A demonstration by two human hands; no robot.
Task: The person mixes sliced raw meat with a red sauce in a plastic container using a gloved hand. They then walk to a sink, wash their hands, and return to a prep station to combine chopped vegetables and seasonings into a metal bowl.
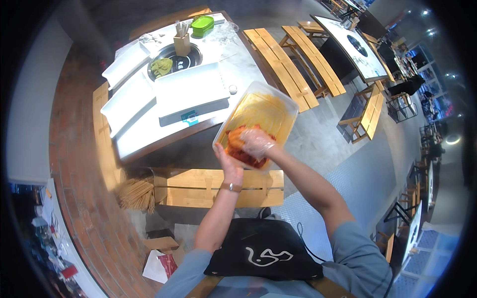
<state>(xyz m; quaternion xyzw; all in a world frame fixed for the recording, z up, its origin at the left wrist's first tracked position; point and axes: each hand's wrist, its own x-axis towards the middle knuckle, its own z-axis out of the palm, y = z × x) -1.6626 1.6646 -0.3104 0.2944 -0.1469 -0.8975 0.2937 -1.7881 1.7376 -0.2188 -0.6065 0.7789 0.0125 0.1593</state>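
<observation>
A translucent plastic tub (pixel 269 108) is held tilted over the bench and table edge, its inside smeared with yellow-orange sauce. My left hand (pixel 230 164), bare with a brown band at the wrist, grips its near left side from below. Inside lies a heap of red sauce-coated food (pixel 251 158), perhaps meat, gathered at the near end. My right hand (pixel 257 141) wears a clear disposable glove and is pushed into that heap, fingers curled around some of it. Orange sauce covers the fingers, and their tips are hidden.
White trays (pixel 192 87) stand on the marble-look table (pixel 138 143) with a green cloth (pixel 161 67), a stick holder (pixel 182 45) and green containers (pixel 202 26). A wooden bench (pixel 186 186) carries a bundle of skewers (pixel 138 193). An opened carton (pixel 162 247) sits on the floor.
</observation>
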